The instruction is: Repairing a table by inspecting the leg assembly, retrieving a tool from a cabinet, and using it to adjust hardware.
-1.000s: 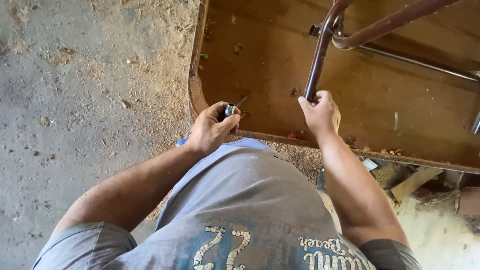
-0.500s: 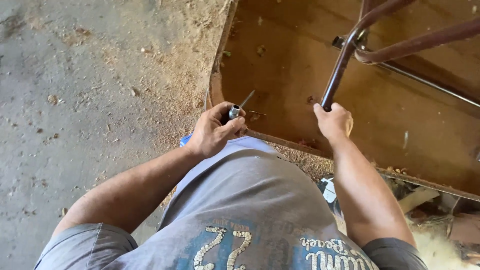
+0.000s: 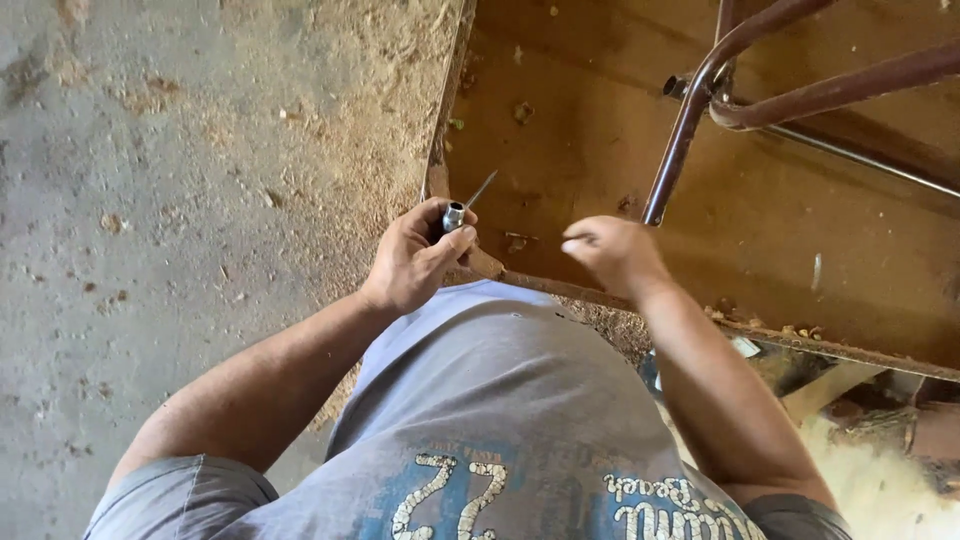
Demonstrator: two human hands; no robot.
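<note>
2 hands: left (image 3: 412,262) clenched around a screwdriver (image 3: 462,208); right (image 3: 612,252) loosely curled, empty, near the metal leg (image 3: 678,150).

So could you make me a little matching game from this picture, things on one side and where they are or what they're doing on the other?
Things:
1. left hand
2. right hand
3. metal leg
4. sawdust

States:
A. strewn on the concrete floor
B. rising from the wooden board
C. gripping a screwdriver
D. loosely closed, holding nothing visible

Pairs: 1-C, 2-D, 3-B, 4-A
</note>
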